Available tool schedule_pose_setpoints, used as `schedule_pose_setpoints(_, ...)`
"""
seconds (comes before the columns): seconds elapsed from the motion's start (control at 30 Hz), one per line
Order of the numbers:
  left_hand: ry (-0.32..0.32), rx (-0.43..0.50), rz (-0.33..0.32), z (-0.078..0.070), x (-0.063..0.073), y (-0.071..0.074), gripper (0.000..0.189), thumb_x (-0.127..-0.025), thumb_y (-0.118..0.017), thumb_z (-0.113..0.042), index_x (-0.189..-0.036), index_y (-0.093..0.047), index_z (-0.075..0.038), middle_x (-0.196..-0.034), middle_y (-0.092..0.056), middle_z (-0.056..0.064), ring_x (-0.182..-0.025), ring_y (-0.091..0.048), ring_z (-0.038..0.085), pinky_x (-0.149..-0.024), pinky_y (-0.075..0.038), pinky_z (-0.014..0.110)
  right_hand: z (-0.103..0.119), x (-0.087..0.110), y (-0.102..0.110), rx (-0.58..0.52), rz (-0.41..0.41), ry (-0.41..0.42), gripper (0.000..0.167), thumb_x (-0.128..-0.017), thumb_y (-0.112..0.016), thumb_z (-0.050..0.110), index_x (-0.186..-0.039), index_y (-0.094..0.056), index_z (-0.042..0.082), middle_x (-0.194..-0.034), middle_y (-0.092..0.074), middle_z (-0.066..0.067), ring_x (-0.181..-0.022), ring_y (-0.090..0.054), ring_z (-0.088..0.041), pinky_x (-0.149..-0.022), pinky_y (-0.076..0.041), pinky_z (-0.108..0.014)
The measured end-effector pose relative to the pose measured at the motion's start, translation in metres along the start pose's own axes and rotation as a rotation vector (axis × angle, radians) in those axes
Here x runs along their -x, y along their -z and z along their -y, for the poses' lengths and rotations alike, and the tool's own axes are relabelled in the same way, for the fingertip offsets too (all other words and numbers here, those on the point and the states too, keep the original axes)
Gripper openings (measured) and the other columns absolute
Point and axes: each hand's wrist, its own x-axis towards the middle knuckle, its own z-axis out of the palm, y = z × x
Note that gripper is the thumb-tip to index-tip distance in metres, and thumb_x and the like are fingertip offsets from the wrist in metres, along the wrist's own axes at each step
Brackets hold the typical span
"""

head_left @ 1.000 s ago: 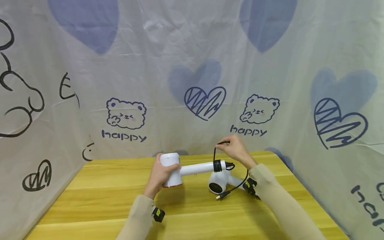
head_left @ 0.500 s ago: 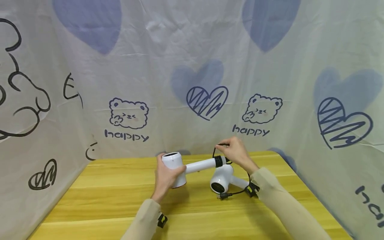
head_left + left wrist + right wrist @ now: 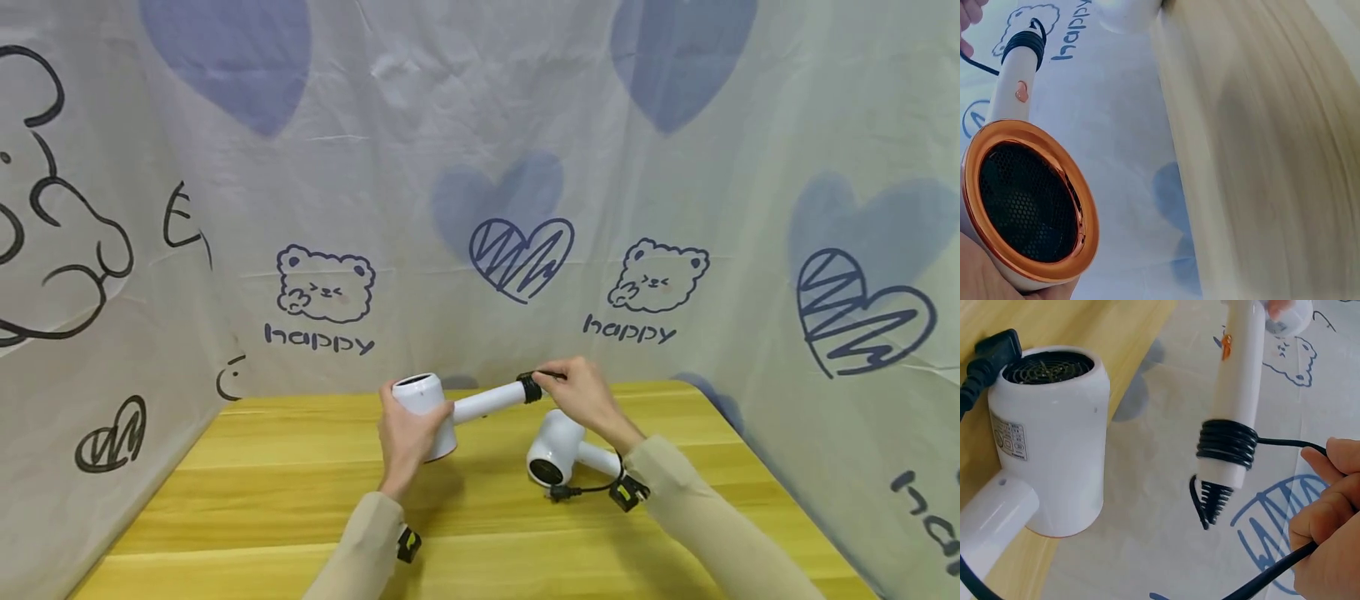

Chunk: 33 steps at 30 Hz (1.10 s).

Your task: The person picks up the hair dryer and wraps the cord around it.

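My left hand (image 3: 405, 437) grips a white hair dryer (image 3: 491, 404) round its barrel, above the table. Its handle slants up to the right, and in the left wrist view a copper-coloured ring (image 3: 1088, 219) frames its dark mesh. Several turns of black cord (image 3: 1227, 442) are wound round the handle's end, beside the ribbed cord sleeve (image 3: 1216, 499). Just right of the coil, my right hand (image 3: 588, 396) pinches the cord, which runs taut from the coil to the fingertips. The loose length hangs below that hand and ends in a black plug (image 3: 561, 492).
A second white hair dryer (image 3: 557, 433) lies on the wooden table (image 3: 300, 500) below my right hand, its dark grille facing me. The plug overlaps its near side in the head view. A patterned cloth (image 3: 420, 183) stands behind the table and along both sides.
The held dryer has tilted, its cord end rising and its top opening coming into view. My right hand is now close to the coil, with less cord showing between them.
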Motion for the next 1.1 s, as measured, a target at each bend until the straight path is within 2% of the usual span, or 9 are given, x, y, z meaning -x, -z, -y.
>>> schedule_pose_setpoints(0.1, 0.010, 0.007, -0.038, 0.000, -0.002, 0.000, 0.087, -0.065, -0.085, -0.030, -0.137, -0.039, -0.011, -0.097, -0.065, 0.015, -0.081, -0.063, 0.029, -0.063, -0.053, 0.033, 0.001, 0.003, -0.003, 0.004, 0.002, 0.012, 0.027, -0.097, -0.061, 0.026, -0.114, -0.074, 0.010, -0.092, -0.074, -0.008, -0.049, -0.036, -0.011, -0.046, -0.032, -0.023)
schedule_pose_setpoints(0.27, 0.067, 0.070, -0.054, 0.002, -0.006, 0.001, 0.087, -0.066, -0.086, -0.028, -0.137, -0.039, -0.009, -0.103, -0.063, 0.016, -0.088, -0.062, 0.030, -0.069, -0.055, 0.036, 0.001, 0.009, -0.007, 0.007, 0.041, 0.032, 0.031, -0.100, -0.055, 0.024, -0.123, -0.069, 0.010, -0.061, -0.050, -0.003, -0.047, -0.029, -0.011, -0.043, -0.027, -0.022)
schedule_pose_setpoints(0.5, 0.231, 0.225, -0.049, 0.000, -0.011, 0.004, 0.093, -0.069, -0.085, -0.028, -0.143, -0.033, -0.008, -0.115, -0.055, 0.015, -0.097, -0.059, 0.029, -0.071, -0.057, 0.034, -0.004, 0.012, -0.008, 0.043, 0.107, 0.108, 0.034, -0.102, -0.048, 0.022, -0.130, -0.064, 0.013, -0.054, -0.032, 0.004, -0.045, -0.024, -0.009, -0.042, -0.025, -0.021)
schedule_pose_setpoints(0.6, 0.314, 0.336, -0.034, 0.000, -0.015, 0.006, 0.089, -0.071, -0.084, -0.026, -0.142, -0.033, -0.009, -0.121, -0.052, 0.014, -0.097, -0.059, 0.028, -0.070, -0.057, 0.032, -0.006, 0.013, -0.006, 0.047, 0.132, 0.135, 0.033, -0.102, -0.049, 0.022, -0.131, -0.064, 0.013, -0.065, -0.055, -0.002, -0.051, -0.033, -0.009, -0.049, -0.034, -0.022)
schedule_pose_setpoints(0.77, 0.410, 0.502, -0.013, 0.006, -0.017, 0.008, 0.081, -0.075, -0.083, -0.022, -0.138, -0.034, -0.006, -0.125, -0.048, 0.014, -0.094, -0.060, 0.024, -0.073, -0.056, 0.029, -0.013, 0.014, -0.004, -0.023, 0.208, 0.146, 0.032, -0.102, -0.049, 0.020, -0.129, -0.065, 0.011, -0.074, -0.063, -0.006, -0.055, -0.039, -0.009, -0.051, -0.036, -0.023)
schedule_pose_setpoints(0.83, 0.436, 0.533, -0.011, 0.008, -0.016, 0.009, 0.081, -0.075, -0.083, -0.023, -0.137, -0.034, -0.004, -0.125, -0.048, 0.014, -0.092, -0.060, 0.023, -0.073, -0.056, 0.028, -0.016, 0.013, -0.002, -0.077, 0.264, 0.115, 0.032, -0.103, -0.049, 0.019, -0.127, -0.066, 0.009, -0.063, -0.051, -0.007, -0.049, -0.032, -0.010, -0.046, -0.030, -0.022)
schedule_pose_setpoints(0.93, 0.487, 0.551, -0.001, 0.008, -0.016, 0.010, 0.082, -0.075, -0.083, -0.027, -0.137, -0.035, -0.004, -0.126, -0.049, 0.013, -0.094, -0.060, 0.022, -0.074, -0.055, 0.028, -0.022, 0.009, 0.003, -0.142, 0.324, 0.053, 0.029, -0.103, -0.049, 0.018, -0.117, -0.070, 0.005, -0.078, -0.064, -0.013, -0.052, -0.030, -0.013, -0.050, -0.029, -0.023)
schedule_pose_setpoints(1.0, 0.516, 0.575, 0.013, 0.006, -0.017, 0.011, 0.084, -0.074, -0.084, -0.028, -0.137, -0.035, -0.004, -0.126, -0.050, 0.013, -0.094, -0.059, 0.021, -0.075, -0.055, 0.028, -0.025, 0.005, 0.007, -0.166, 0.355, 0.008, 0.029, -0.103, -0.048, 0.019, -0.102, -0.072, 0.001, -0.097, -0.071, -0.015, -0.061, -0.043, -0.014, -0.058, -0.034, -0.025)
schedule_pose_setpoints(1.1, 0.550, 0.607, 0.049, 0.003, -0.017, 0.012, 0.086, -0.074, -0.084, -0.031, -0.138, -0.033, -0.004, -0.127, -0.050, 0.013, -0.097, -0.059, 0.022, -0.076, -0.055, 0.028, -0.028, 0.001, 0.014, -0.185, 0.364, -0.058, 0.030, -0.103, -0.048, 0.020, -0.096, -0.071, 0.002, -0.118, -0.069, -0.014, -0.095, -0.058, -0.023, -0.085, -0.044, -0.037)
